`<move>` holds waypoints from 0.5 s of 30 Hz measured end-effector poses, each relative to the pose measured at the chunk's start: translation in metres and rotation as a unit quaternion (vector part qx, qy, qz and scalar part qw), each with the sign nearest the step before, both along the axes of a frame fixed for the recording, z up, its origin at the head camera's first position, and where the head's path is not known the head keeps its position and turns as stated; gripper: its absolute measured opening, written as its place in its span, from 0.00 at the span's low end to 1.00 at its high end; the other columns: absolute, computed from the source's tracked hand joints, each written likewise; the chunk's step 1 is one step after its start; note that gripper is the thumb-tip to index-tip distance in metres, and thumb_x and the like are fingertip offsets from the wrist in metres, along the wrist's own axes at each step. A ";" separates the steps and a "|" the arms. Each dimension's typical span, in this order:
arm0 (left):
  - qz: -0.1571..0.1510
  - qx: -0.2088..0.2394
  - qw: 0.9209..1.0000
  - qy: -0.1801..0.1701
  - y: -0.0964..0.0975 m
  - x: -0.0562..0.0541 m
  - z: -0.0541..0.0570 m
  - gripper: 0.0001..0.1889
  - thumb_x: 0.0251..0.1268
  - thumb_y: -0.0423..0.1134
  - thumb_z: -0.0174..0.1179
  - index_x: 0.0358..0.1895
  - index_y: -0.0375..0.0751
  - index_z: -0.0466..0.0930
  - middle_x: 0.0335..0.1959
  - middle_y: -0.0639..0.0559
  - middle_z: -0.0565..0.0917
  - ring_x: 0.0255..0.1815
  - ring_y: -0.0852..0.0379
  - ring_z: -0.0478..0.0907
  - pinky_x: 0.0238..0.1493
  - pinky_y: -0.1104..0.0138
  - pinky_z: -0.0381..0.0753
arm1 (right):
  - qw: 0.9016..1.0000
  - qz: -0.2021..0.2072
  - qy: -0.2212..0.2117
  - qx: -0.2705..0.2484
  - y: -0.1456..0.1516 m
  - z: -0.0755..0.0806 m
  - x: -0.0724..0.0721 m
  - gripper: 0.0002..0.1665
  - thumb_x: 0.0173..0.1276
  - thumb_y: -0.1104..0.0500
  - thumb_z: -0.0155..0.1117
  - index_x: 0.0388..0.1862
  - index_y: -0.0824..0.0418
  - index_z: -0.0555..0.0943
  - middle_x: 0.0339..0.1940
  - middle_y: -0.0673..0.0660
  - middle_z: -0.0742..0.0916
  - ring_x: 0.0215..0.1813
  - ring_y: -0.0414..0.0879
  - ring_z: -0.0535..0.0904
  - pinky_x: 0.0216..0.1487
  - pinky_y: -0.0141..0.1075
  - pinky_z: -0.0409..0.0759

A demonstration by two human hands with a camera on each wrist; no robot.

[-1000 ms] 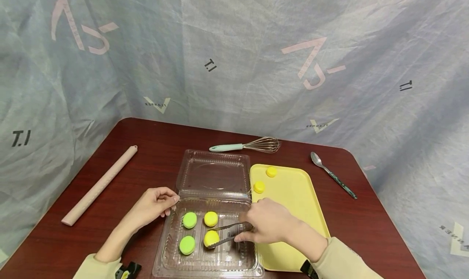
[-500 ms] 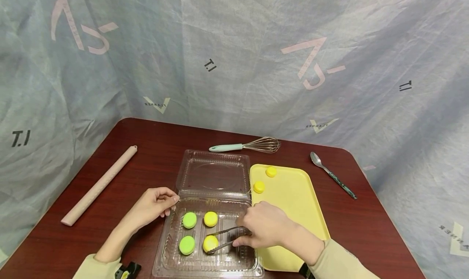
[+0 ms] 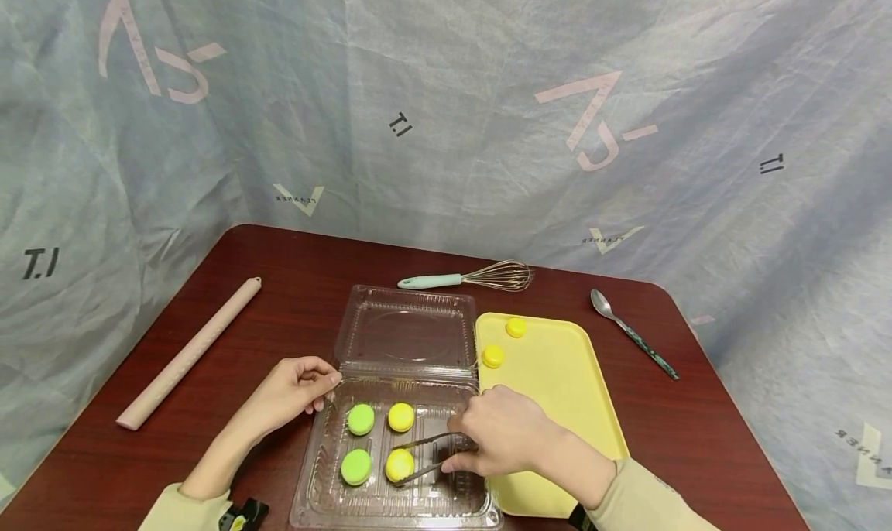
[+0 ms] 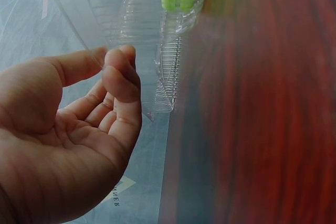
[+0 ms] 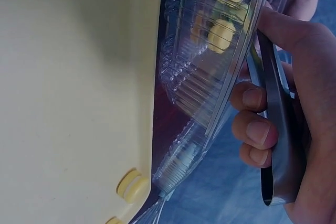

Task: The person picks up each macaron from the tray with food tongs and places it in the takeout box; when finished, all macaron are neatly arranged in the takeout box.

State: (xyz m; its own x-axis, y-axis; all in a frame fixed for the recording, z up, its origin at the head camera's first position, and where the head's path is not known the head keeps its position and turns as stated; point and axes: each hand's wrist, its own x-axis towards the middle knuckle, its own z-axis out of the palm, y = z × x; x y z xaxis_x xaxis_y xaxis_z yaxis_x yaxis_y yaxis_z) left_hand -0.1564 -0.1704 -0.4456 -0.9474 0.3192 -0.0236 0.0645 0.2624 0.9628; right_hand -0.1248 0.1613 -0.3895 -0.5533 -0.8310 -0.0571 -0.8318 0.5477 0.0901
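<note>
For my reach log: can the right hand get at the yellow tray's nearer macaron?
Probably yes: nothing lies between the right hand and that yellow macaron, though the hand holds tongs astride another macaron.

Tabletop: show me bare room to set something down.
Tabletop, between pink rod, clear lid and left hand; right of the yellow tray, nearer than the spoon. Crowded: container base, with four macarons and tongs in the right hand.

Dark metal tongs (image 5: pixel 283 135) straddle the nearer yellow macaron (image 3: pixel 400 465) in the open clear plastic container (image 3: pixel 397 519).
</note>
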 end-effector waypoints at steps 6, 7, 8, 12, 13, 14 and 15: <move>0.000 0.000 1.000 0.001 0.000 0.000 -0.001 0.10 0.71 0.34 0.61 0.43 0.26 0.81 0.25 0.48 0.81 0.20 0.59 0.76 0.22 0.69 0.76 | 1.000 -0.003 0.013 0.001 0.000 -0.001 0.001 0.30 0.63 0.24 0.58 0.23 0.47 0.76 0.10 0.38 0.64 0.13 0.33 0.58 0.17 0.28 0.61; 0.000 0.000 1.000 0.001 0.000 0.000 -0.001 0.10 0.71 0.34 0.61 0.43 0.26 0.81 0.25 0.48 0.81 0.20 0.59 0.76 0.22 0.69 0.76 | 1.000 -0.004 0.012 0.000 0.000 -0.001 0.001 0.30 0.63 0.24 0.58 0.23 0.47 0.77 0.10 0.38 0.64 0.13 0.33 0.57 0.17 0.28 0.60; 0.000 0.001 1.000 0.001 0.000 0.000 -0.001 0.10 0.71 0.34 0.61 0.43 0.26 0.81 0.25 0.48 0.81 0.20 0.59 0.76 0.22 0.69 0.76 | 1.000 -0.005 0.012 -0.002 0.000 -0.001 0.001 0.30 0.63 0.24 0.59 0.24 0.48 0.77 0.10 0.38 0.64 0.13 0.33 0.57 0.16 0.27 0.59; 0.001 0.000 1.000 0.001 0.000 -0.001 -0.002 0.10 0.71 0.34 0.60 0.43 0.26 0.81 0.25 0.48 0.81 0.20 0.59 0.76 0.22 0.69 0.76 | 1.000 -0.008 0.003 -0.016 0.001 0.000 0.001 0.28 0.62 0.26 0.61 0.31 0.49 0.80 0.11 0.38 0.64 0.13 0.32 0.58 0.16 0.27 0.60; 0.001 -0.001 1.000 0.001 0.000 -0.001 -0.003 0.10 0.72 0.34 0.60 0.43 0.26 0.81 0.25 0.48 0.81 0.20 0.59 0.76 0.22 0.69 0.76 | 1.000 -0.008 -0.002 -0.020 0.002 0.001 0.001 0.28 0.62 0.26 0.62 0.34 0.49 0.81 0.11 0.38 0.64 0.13 0.31 0.58 0.16 0.27 0.60; 0.000 -0.001 1.000 0.001 0.000 -0.001 -0.003 0.10 0.72 0.34 0.60 0.43 0.26 0.81 0.25 0.48 0.81 0.20 0.59 0.76 0.22 0.69 0.76 | 1.000 -0.007 -0.006 -0.024 0.002 0.001 0.001 0.28 0.63 0.27 0.62 0.36 0.49 0.82 0.12 0.37 0.64 0.13 0.31 0.58 0.16 0.27 0.61; 0.000 -0.003 1.000 0.002 0.000 -0.001 -0.003 0.10 0.72 0.34 0.60 0.43 0.27 0.81 0.25 0.48 0.81 0.20 0.59 0.76 0.22 0.69 0.76 | 1.000 -0.007 -0.011 -0.027 0.003 0.002 0.001 0.28 0.63 0.27 0.62 0.38 0.49 0.83 0.12 0.37 0.64 0.13 0.31 0.58 0.16 0.26 0.61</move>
